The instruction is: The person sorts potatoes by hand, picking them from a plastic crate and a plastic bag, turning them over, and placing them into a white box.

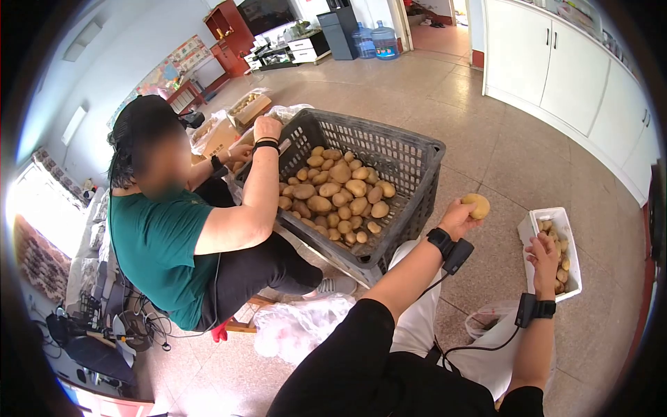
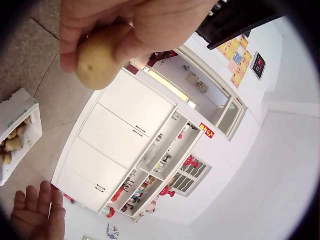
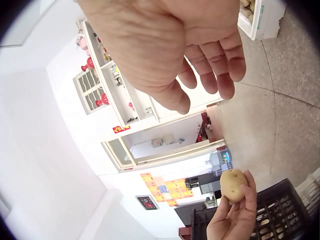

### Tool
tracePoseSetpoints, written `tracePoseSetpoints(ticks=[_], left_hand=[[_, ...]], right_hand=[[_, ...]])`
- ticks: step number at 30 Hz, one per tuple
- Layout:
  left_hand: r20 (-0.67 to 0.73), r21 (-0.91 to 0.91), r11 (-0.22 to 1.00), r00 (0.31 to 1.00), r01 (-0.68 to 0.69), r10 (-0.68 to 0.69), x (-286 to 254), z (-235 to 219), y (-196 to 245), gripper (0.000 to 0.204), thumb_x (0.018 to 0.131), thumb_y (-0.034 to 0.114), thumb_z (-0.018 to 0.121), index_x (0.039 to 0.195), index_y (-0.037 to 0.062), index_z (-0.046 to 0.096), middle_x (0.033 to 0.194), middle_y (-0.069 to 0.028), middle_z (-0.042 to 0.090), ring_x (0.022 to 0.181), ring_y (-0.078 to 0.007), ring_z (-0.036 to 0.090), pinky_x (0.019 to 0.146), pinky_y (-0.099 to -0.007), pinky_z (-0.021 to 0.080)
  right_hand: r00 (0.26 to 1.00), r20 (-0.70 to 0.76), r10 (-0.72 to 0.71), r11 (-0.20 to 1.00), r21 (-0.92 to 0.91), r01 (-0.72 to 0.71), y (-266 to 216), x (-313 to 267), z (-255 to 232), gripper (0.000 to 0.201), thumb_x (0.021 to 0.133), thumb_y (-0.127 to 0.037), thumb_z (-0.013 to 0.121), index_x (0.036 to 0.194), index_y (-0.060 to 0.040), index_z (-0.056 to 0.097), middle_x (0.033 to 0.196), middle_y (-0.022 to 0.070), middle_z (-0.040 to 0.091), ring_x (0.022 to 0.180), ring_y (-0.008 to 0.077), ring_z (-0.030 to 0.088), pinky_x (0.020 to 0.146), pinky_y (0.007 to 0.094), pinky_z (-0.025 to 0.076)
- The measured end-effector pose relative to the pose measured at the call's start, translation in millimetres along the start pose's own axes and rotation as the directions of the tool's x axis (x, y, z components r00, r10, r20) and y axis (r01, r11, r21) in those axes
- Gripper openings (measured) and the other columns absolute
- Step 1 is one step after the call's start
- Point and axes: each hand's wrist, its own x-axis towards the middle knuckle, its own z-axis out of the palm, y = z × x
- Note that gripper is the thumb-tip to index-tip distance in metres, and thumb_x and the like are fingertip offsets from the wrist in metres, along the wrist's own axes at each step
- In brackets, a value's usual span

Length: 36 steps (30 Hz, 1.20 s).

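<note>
My left hand (image 1: 458, 219) grips a pale yellow potato (image 1: 476, 206) between thumb and fingers, to the right of the black crate. In the left wrist view the potato (image 2: 100, 57) shows a small dark eye on its end. My right hand (image 1: 543, 263) holds nothing; its fingers are relaxed and slightly bent. In the head view it overlaps a white foam box (image 1: 578, 285) with several potatoes (image 1: 560, 274) in it. A large black plastic crate (image 1: 434, 163) holds a heap of potatoes (image 1: 333, 191) of mixed sizes.
Another person (image 1: 160, 229) in a green shirt sits left of the crate, hands by cardboard boxes (image 1: 221, 135). A clear plastic bag (image 1: 299, 326) lies on the floor near that person. White cabinets (image 1: 577, 76) line the right wall; blue water jugs (image 1: 384, 42) stand at the back.
</note>
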Motion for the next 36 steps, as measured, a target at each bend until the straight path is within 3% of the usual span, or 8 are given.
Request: tracePoseSetpoints(ticks=[6,11,15,20,26,31,34,36], left_hand=[[0.016,-0.017,1.000,1.000,0.001,-0.001,5.4,-4.1,-2.1,0.042,0.086,0.008,0.050,0.122,0.0016,0.030,0.116,-0.0166,0.044,0.101,-0.0293,0.051,0.085,-0.0424,0.045],[0.031,0.115,0.984,0.990,-0.140,0.137,0.2,-5.2,2.0,0.031,0.083,0.001,0.048,0.114,-0.0013,0.044,0.111,-0.0137,0.053,0.103,-0.0271,0.053,0.085,-0.0419,0.047],[0.023,0.177,0.965,0.981,-0.192,0.191,-5.9,7.6,22.0,0.030,0.087,0.005,0.046,0.116,-0.0009,0.043,0.114,-0.0144,0.052,0.105,-0.0264,0.052,0.087,-0.0410,0.046],[0.085,0.000,0.934,0.931,-0.357,0.356,-12.8,44.8,71.7,0.029,0.090,0.006,0.042,0.119,0.0020,0.041,0.117,-0.0119,0.050,0.107,-0.0266,0.049,0.091,-0.0449,0.041],[0.231,-0.016,0.796,0.772,-0.605,0.592,-31.0,88.4,172.7,0.026,0.090,0.009,0.045,0.113,-0.0024,0.042,0.113,-0.0156,0.049,0.101,-0.0271,0.052,0.083,-0.0440,0.048],[0.036,0.047,0.709,0.711,-0.704,0.703,-41.6,27.6,255.3,0.028,0.088,0.008,0.045,0.113,-0.0042,0.042,0.111,-0.0166,0.049,0.103,-0.0285,0.051,0.089,-0.0446,0.045],[-0.161,0.029,0.738,0.725,-0.675,0.670,-25.1,-81.6,305.9,0.030,0.086,0.006,0.045,0.115,-0.0026,0.041,0.114,-0.0149,0.047,0.106,-0.0280,0.049,0.089,-0.0450,0.045],[-0.209,0.160,0.693,0.662,-0.703,0.720,-54.1,-126.1,296.0,0.027,0.084,0.008,0.049,0.110,-0.0012,0.048,0.104,-0.0126,0.054,0.096,-0.0254,0.055,0.081,-0.0392,0.049]], right_hand=[[0.999,-0.036,-0.014,1.000,0.002,0.014,-1.1,-1.1,-1.4,0.033,0.080,-0.018,0.060,0.108,-0.0025,0.051,0.089,0.0016,0.056,0.072,0.0099,0.055,0.059,0.0218,0.042],[0.999,-0.035,-0.036,0.998,0.057,0.038,9.2,3.4,-11.4,0.027,0.081,-0.018,0.059,0.102,-0.0023,0.054,0.083,0.0021,0.057,0.069,0.0096,0.055,0.056,0.0219,0.042],[0.999,-0.048,-0.007,0.997,0.074,0.011,3.7,1.1,-15.4,0.029,0.079,-0.019,0.060,0.101,-0.0012,0.054,0.080,0.0034,0.058,0.067,0.0109,0.056,0.055,0.0226,0.043],[0.997,-0.072,0.002,0.999,0.049,0.002,5.0,4.5,-14.6,0.031,0.080,-0.021,0.060,0.104,-0.0024,0.054,0.083,0.0024,0.059,0.069,0.0101,0.057,0.057,0.0216,0.043],[0.999,-0.028,0.039,0.992,0.125,-0.035,-3.3,0.1,-10.1,0.030,0.081,-0.019,0.060,0.105,-0.0032,0.053,0.088,0.0022,0.059,0.071,0.0101,0.056,0.059,0.0214,0.042],[0.999,-0.035,0.038,0.987,0.157,-0.032,-5.5,-2.4,-17.3,0.029,0.082,-0.019,0.060,0.105,-0.0034,0.052,0.089,0.0024,0.059,0.072,0.0101,0.056,0.059,0.0216,0.042],[0.999,-0.041,0.035,0.987,0.158,-0.028,-9.9,-5.0,-19.2,0.029,0.082,-0.019,0.059,0.105,-0.0036,0.052,0.090,0.0030,0.059,0.072,0.0101,0.056,0.060,0.0214,0.042],[0.998,-0.046,0.041,0.986,0.166,-0.033,-12.2,-5.4,-19.6,0.029,0.082,-0.019,0.059,0.106,-0.0038,0.052,0.091,0.0034,0.059,0.072,0.0101,0.056,0.061,0.0213,0.042]])
